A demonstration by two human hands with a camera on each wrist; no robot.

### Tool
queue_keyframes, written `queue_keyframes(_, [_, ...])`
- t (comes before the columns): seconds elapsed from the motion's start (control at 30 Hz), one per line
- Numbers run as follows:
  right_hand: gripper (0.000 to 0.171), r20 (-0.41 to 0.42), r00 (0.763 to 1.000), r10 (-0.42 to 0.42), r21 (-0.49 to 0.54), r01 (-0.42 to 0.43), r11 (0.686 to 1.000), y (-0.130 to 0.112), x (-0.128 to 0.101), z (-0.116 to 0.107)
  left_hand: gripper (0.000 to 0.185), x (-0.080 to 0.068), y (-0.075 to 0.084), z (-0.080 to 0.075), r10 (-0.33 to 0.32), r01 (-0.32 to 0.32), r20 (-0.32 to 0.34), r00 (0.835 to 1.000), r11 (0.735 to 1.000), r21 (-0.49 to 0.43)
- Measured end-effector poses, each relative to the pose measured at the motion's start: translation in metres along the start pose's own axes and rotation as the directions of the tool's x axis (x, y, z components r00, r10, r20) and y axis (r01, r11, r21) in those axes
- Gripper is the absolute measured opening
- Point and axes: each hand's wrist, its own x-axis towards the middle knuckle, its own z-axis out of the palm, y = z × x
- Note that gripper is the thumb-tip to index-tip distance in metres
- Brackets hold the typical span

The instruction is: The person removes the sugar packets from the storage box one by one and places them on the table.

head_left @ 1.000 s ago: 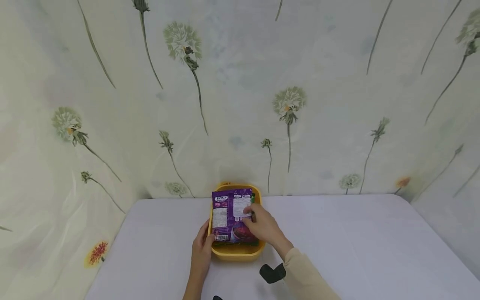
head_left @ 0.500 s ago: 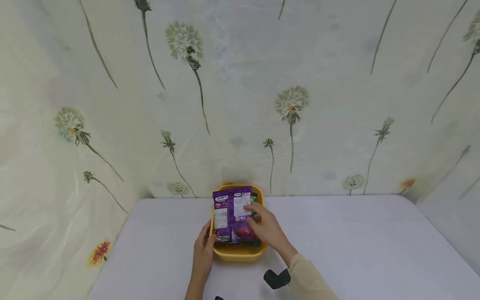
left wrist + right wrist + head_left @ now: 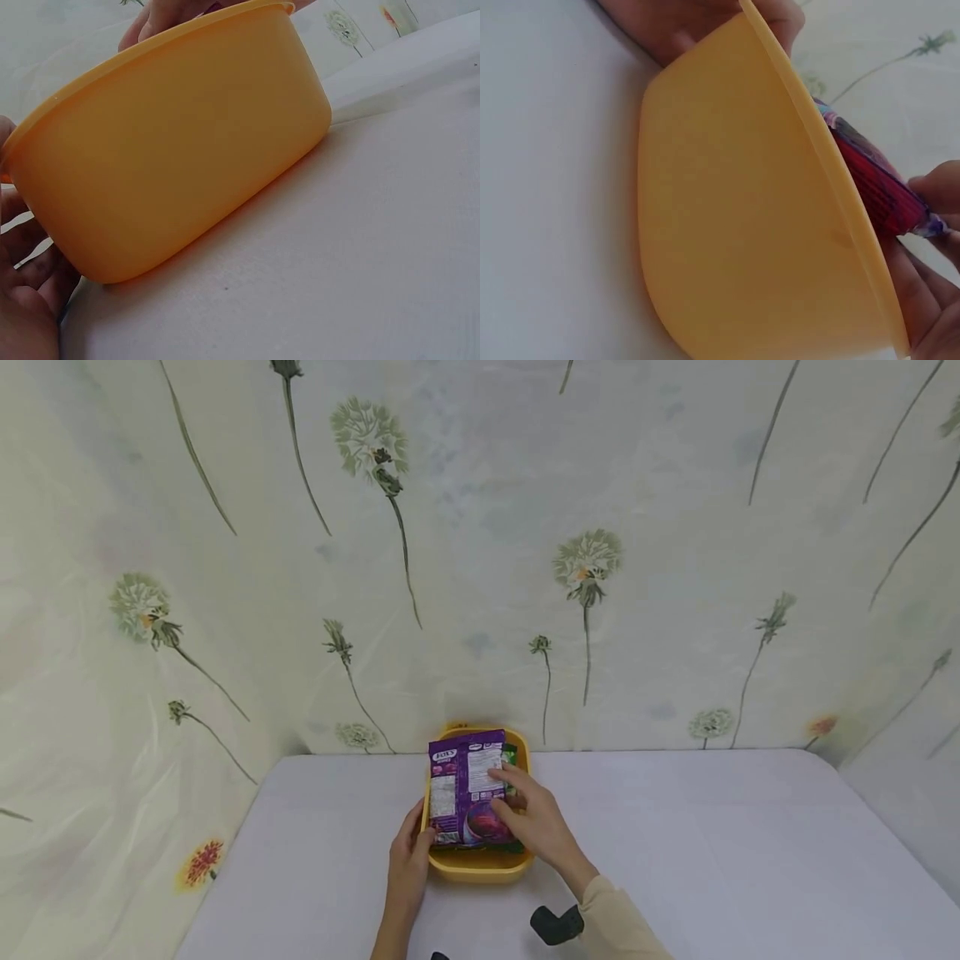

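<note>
A purple candy bag [image 3: 468,789] with white label panels lies over the top of a yellow plastic basin [image 3: 480,872]. Its upper end reaches close to the basin's far rim. At its right edge, my right hand [image 3: 536,818] pinches the bag between thumb and fingers, as the right wrist view confirms at the bag's crimped end [image 3: 930,225]. My left hand [image 3: 408,868] grips the basin's left side, thumb at the rim and fingers [image 3: 37,255] against the outer wall. Beneath the purple bag, a green package [image 3: 511,756] shows along the right; most of it is hidden.
The basin stands on a white-covered table [image 3: 705,852], near its back edge. Behind rises a pale curtain [image 3: 480,527] printed with dandelions. A black strap piece [image 3: 557,927] sits by the right sleeve [image 3: 618,918].
The purple bag's upper edge has risen a little and tilted, and more of the green package shows beside it. My left hand keeps its place on the basin. The head view has shifted slightly.
</note>
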Motion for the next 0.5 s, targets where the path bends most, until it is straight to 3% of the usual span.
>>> queue_keyframes(0.23, [0.040,-0.060,0.998,-0.023,0.052,0.027,0.998,0.0059,0.0011,0.0030,0.047,-0.0001,0.0007,0.0001,0.010,-0.010,0.003,1.000,1.000,-0.007])
queue_keyframes(0.5, [0.039,-0.059,0.998,0.014,0.128,-0.007,0.992,0.0042,0.0028,0.0032,0.047,0.0001,-0.0004,-0.0005,0.001,-0.001,-0.003,1.000,1.000,-0.001])
